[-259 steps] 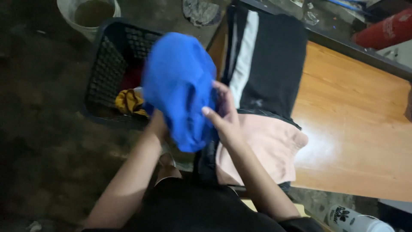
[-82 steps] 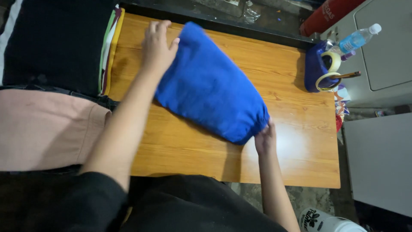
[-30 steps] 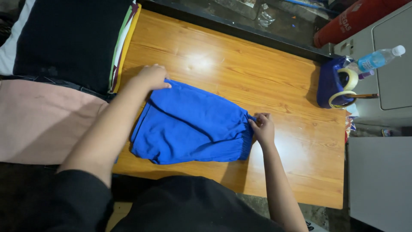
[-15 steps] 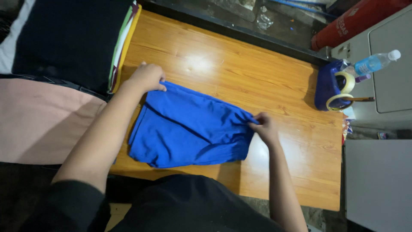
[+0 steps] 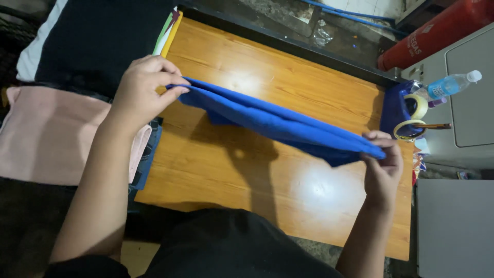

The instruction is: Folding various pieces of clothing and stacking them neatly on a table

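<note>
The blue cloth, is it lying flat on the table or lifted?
Lifted. The blue cloth is stretched between the left hand and right hand, casting a shadow on the wooden table.

A single head-worn camera looks steeply down, close over the wooden table (image 5: 288, 190).

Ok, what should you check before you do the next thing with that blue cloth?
1. Left hand pinching one end of the blue cloth: ok.
2. Right hand pinching the other end: ok.
3. Cloth lifted off the wooden table, its shadow showing below: ok.
4. Cloth stretched evenly between the hands: not ok, a bit hangs down near the left end.
5. Bare table under the cloth for laying it down: ok.
6. Tape rolls at the far right edge are apart from the cloth: ok.
</note>
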